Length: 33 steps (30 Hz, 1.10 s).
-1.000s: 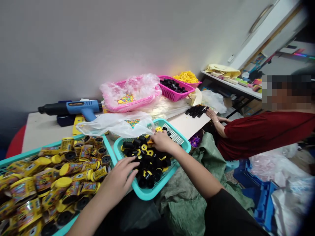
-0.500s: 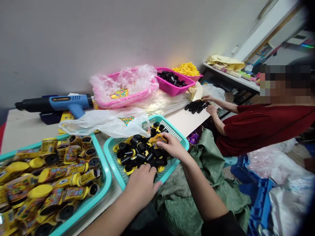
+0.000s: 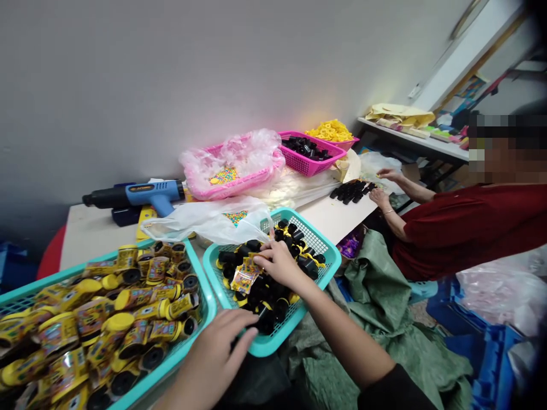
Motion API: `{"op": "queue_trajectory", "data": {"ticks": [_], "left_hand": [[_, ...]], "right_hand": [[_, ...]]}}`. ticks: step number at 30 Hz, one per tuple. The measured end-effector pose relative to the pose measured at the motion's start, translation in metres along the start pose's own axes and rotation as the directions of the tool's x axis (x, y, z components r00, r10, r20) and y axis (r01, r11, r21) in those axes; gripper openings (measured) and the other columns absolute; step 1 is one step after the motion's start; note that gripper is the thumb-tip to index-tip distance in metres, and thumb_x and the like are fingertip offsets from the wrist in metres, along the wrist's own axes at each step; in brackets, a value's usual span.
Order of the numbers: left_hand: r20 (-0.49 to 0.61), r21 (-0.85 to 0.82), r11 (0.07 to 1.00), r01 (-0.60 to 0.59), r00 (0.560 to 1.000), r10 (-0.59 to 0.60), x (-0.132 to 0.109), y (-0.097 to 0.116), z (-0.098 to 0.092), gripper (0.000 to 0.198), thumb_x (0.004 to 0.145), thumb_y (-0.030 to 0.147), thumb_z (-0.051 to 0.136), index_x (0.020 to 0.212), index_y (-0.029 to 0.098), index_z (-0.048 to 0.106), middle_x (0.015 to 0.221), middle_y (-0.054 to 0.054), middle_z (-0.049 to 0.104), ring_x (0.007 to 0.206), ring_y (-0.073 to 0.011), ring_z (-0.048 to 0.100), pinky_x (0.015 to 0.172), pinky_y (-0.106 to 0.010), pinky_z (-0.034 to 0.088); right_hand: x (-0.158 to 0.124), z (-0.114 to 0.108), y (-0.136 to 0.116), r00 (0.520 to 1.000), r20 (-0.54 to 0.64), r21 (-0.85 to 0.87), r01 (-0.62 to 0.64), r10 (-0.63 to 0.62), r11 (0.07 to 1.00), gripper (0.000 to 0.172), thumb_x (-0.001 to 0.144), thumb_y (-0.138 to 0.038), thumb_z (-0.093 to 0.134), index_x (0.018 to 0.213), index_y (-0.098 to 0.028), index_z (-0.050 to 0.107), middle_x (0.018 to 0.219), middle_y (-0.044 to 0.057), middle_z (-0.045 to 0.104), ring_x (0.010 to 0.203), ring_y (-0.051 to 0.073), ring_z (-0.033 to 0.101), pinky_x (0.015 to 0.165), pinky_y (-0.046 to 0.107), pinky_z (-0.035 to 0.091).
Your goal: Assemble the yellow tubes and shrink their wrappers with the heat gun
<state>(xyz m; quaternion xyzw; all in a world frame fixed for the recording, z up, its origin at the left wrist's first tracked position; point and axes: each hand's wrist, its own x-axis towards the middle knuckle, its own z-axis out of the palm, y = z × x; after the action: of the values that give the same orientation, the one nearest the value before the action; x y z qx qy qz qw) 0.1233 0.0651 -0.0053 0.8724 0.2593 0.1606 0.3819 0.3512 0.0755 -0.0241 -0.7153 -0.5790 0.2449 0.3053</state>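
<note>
Now, the right hand [image 3: 280, 265] is over the middle basket [image 3: 265, 346], thumb and fingers closed on a printed sleeve [image 3: 245, 279], a shiny scrap of film sitting above that basket's left half. And the left hand [image 3: 226, 337]? It's at the middle basket's near left rim, thumb and fingers spread apart, no piece visible in its grasp; whether its fingertips touch anything, I can't tell.

Here's the tricky bit: film that thin could crease under too hard a pinch, or slip from too loose a one and vanish among the black cylinders [image 3: 307, 266] heaped in the middle basket. They lie every which way with yellow pieces [image 3: 293, 298] between them, so a rough dig could flip one over the rim, and the crumpled green sheet [image 3: 384, 290] right of the middle basket might well swallow it.

Further out, left of the middle basket, its teal neighbour [image 3: 209, 299] is piled with wrapped bottles [image 3: 57, 333]; a knock could topple the loose ones. Behind the middle basket, a white bag [image 3: 196, 219] droops onto the rim with coloured beads [image 3: 236, 217] showing; snag it and they could spill. Beyond, behind and left of the middle basket, lies a heat gun [image 3: 154, 192]; hot or cold, I can't say. Past the middle basket's right, a co-worker's hands [image 3: 379, 198] are at some black parts [image 3: 352, 192], well apart.
</note>
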Motion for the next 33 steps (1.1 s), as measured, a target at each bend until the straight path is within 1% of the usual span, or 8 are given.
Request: {"op": "queue_trajectory", "data": {"ticks": [4, 7, 9, 17, 21, 26, 30, 33], "left_hand": [[-0.267, -0.145, 0.980, 0.139, 0.948, -0.174, -0.010, -0.021, -0.015, 0.028, 0.088, 0.043, 0.050, 0.090, 0.027, 0.072, 0.095, -0.003, 0.075, 0.089, -0.0194, 0.069, 0.080, -0.030, 0.055], [-0.292, -0.188, 0.967, 0.171, 0.931, -0.221, -0.014, -0.024, -0.021, 0.027, 0.087, 0.044, 0.051, 0.090, 0.028, 0.073, 0.095, -0.002, 0.075, 0.090, -0.0197, 0.070, 0.079, -0.029, 0.055], [-0.284, -0.202, 0.965, 0.170, 0.932, -0.224, -0.019, -0.023, -0.022, 0.027, 0.086, 0.044, 0.051, 0.089, 0.028, 0.073, 0.094, -0.002, 0.075, 0.089, -0.0199, 0.070, 0.078, -0.029, 0.055], [-0.346, -0.310, 0.938, 0.156, 0.900, -0.265, -0.034, -0.026, -0.025, 0.026, 0.083, 0.042, 0.053, 0.084, 0.026, 0.073, 0.091, -0.005, 0.075, 0.087, -0.0218, 0.070, 0.078, -0.032, 0.056], [-0.353, -0.615, 0.771, 0.165, 0.817, -0.456, -0.011, -0.019, -0.018, 0.039, 0.070, 0.043, 0.067, 0.102, 0.020, 0.066, 0.095, -0.007, 0.072, 0.089, -0.0221, 0.068, 0.076, -0.034, 0.057], [-0.235, -0.792, 0.592, 0.151, 0.819, -0.523, 0.007, -0.014, -0.016, 0.049, 0.060, 0.037, 0.075, 0.101, 0.018, 0.057, 0.065, 0.004, 0.061, 0.066, -0.0160, 0.066, 0.066, -0.030, 0.055], [-0.125, -0.810, 0.540, 0.229, 0.832, -0.540, -0.008, -0.023, -0.026, 0.058, 0.062, 0.040, 0.074, 0.108, 0.018, 0.048, 0.055, 0.005, 0.065, 0.056, -0.0158, 0.064, 0.062, -0.029, 0.054], [-0.120, -0.819, 0.529, 0.221, 0.836, -0.536, -0.021, -0.029, -0.031, 0.050, 0.062, 0.045, 0.074, 0.099, 0.020, 0.051, 0.064, -0.001, 0.072, 0.056, -0.0165, 0.066, 0.058, -0.028, 0.054]], "right_hand": [[0.000, -0.001, 0.002, 0.995, 0.098, 0.078, -0.025, 0.018, 0.997, 0.035, 0.095, -0.036, 0.044, 0.077, -0.015, 0.066, 0.089, 0.005, 0.060, 0.085, 0.018, 0.052, 0.084, 0.034, 0.043], [0.003, 0.009, 0.003, 0.988, 0.146, 0.138, -0.066, 0.045, 0.988, 0.028, 0.088, -0.039, 0.055, 0.102, -0.016, 0.065, 0.094, 0.004, 0.063, 0.081, 0.016, 0.056, 0.076, 0.029, 0.046], [0.005, 0.014, 0.003, 0.989, 0.121, 0.154, -0.103, 0.085, 0.983, 0.042, 0.076, -0.035, 0.068, 0.114, -0.017, 0.061, 0.097, 0.004, 0.064, 0.082, 0.016, 0.057, 0.075, 0.028, 0.046], [-0.007, 0.007, -0.018, 0.985, 0.127, 0.383, -0.158, 0.118, 0.910, 0.044, 0.074, -0.057, 0.062, 0.082, -0.014, 0.063, 0.076, 0.003, 0.061, 0.073, 0.016, 0.055, 0.074, 0.030, 0.043], [-0.025, 0.023, -0.051, 0.968, 0.248, 0.511, -0.164, 0.038, 0.844, 0.047, 0.071, -0.060, 0.068, 0.082, -0.014, 0.065, 0.080, 0.003, 0.062, 0.075, 0.015, 0.055, 0.073, 0.028, 0.044], [-0.043, 0.019, -0.071, 0.950, 0.305, 0.572, -0.135, -0.058, 0.809, 0.046, 0.081, -0.061, 0.059, 0.093, -0.017, 0.062, 0.083, 0.002, 0.060, 0.076, 0.014, 0.054, 0.072, 0.027, 0.043], [-0.063, -0.021, -0.054, 0.929, 0.371, 0.139, -0.044, -0.011, 0.989, 0.025, 0.090, -0.039, 0.051, 0.104, -0.020, 0.059, 0.094, 0.002, 0.063, 0.085, 0.015, 0.057, 0.078, 0.027, 0.044], [-0.078, -0.036, -0.035, 0.902, 0.403, -0.346, -0.005, 0.153, 0.938, 0.023, 0.082, -0.029, 0.060, 0.104, -0.021, 0.063, 0.102, 0.005, 0.063, 0.096, 0.021, 0.057, 0.085, 0.031, 0.043]]}}
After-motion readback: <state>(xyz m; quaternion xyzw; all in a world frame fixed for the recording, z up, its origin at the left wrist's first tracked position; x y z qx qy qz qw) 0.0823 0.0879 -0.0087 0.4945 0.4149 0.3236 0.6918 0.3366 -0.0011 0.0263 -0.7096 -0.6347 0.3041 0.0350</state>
